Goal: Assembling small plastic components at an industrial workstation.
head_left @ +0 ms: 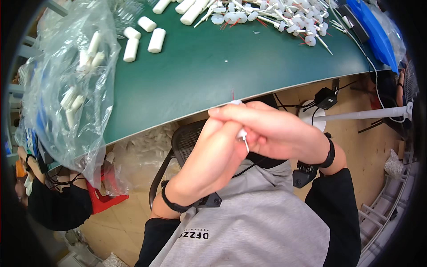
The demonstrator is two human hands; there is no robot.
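Note:
My left hand (216, 153) and my right hand (278, 129) meet just in front of the table's near edge, both closed round one small white plastic part (242, 133). A thin white stem pokes out below the fingers, and a fine red wire rises above them. Most of the part is hidden by my fingers. Similar white plastic parts with stems and red wires (284, 20) lie in a loose pile at the far right of the green table (191, 75). Several white cylinders (156, 41) rest on the far left of the table.
A clear plastic bag (49, 84) with white cylinders inside hangs over the table's left side. At the far right stands a blue bin (378, 35), with a white cable beside it. A black chair (184, 140) is under the near edge. Another person's dark sleeve (58, 200) shows at left.

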